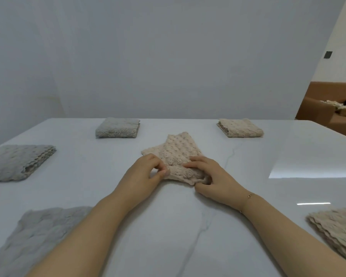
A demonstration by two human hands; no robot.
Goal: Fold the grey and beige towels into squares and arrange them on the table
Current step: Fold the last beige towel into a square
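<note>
We see a beige towel (175,156), partly folded and rumpled, lying at the centre of the white worktop (188,226). Our left hand (143,176) pinches its near left edge between thumb and curled fingers (164,172). Our right hand (212,176) lies on the towel's near right corner, fingers bent over the cloth and thumb tucked at the edge, gripping it. A thin bracelet (250,195) circles the right wrist. A folded grey square (117,127) sits at eleven o'clock and a folded beige square (240,127) at one. Another grey towel (18,161) rests at nine, a third grey one (34,236) at seven, and a beige stack (340,230) at four.
</note>
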